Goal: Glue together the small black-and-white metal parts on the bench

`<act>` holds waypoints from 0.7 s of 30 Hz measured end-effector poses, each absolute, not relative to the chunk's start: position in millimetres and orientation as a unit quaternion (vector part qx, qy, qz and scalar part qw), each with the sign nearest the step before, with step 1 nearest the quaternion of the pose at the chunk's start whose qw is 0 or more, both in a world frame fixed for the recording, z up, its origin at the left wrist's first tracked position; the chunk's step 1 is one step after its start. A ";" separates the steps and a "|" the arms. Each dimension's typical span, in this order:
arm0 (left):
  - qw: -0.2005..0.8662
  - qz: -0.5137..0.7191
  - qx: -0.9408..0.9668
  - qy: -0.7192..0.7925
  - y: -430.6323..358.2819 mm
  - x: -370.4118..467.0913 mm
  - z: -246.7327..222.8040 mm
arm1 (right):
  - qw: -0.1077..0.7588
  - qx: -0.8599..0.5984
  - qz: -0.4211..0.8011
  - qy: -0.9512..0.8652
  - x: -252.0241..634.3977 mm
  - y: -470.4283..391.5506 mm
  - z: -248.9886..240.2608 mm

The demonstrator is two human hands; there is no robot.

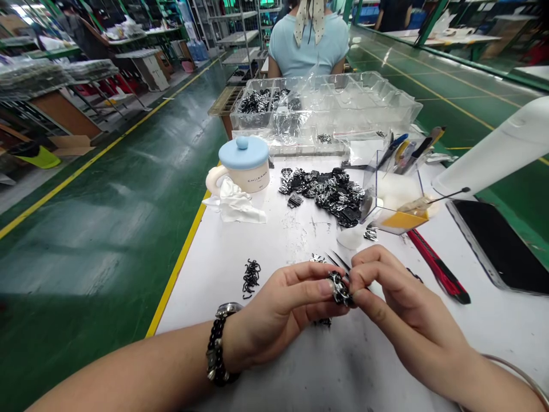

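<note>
My left hand [291, 303] pinches a small black and silver metal part [340, 288] between thumb and fingers, above the white tabletop. At the part's right side my right hand [386, 292] is closed, its thumb and fingertips pressed together; dark pointed tweezers [341, 261] stick out beside its fingers. Behind the hands lies a heap of similar black and silver parts [328, 191]. Small black hook-shaped pieces [251, 277] lie to the left. More small parts are partly hidden beneath and behind my left hand.
A lidded mug [246, 166] and crumpled tissue [238, 203] stand at the left. Rightward are a clear pen holder [397, 197], red cutter [440, 266], phone [504, 243] and white lamp-like arm [493, 149]. Clear trays [326, 109] are at the back; a person [309, 40] sits beyond.
</note>
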State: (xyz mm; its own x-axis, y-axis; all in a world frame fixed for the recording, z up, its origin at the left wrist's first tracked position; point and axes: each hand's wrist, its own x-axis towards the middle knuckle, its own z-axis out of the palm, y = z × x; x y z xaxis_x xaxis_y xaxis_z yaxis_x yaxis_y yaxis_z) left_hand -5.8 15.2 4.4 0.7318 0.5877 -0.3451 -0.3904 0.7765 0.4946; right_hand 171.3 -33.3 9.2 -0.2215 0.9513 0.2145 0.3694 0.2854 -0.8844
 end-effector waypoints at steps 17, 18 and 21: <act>0.903 0.274 0.191 0.271 15.7 -4.7 4.3 | 0.414 -0.500 0.329 -0.686 169.8 -34.9 7.3; 0.903 0.275 0.191 0.269 15.8 -4.7 4.6 | 0.419 -0.499 0.330 -0.683 169.3 -35.7 6.3; 0.904 0.277 0.192 0.263 15.9 -5.1 5.4 | 0.432 -0.501 0.315 -0.680 168.2 -37.4 4.9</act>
State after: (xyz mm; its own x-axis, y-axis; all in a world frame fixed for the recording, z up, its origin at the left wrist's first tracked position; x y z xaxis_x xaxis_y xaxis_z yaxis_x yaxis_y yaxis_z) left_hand -5.1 15.9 5.4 0.7085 0.6018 -0.3684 -0.4000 0.7727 0.4930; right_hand 168.2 -37.4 4.9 -0.1240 0.9542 0.2722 0.4099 0.2991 -0.8617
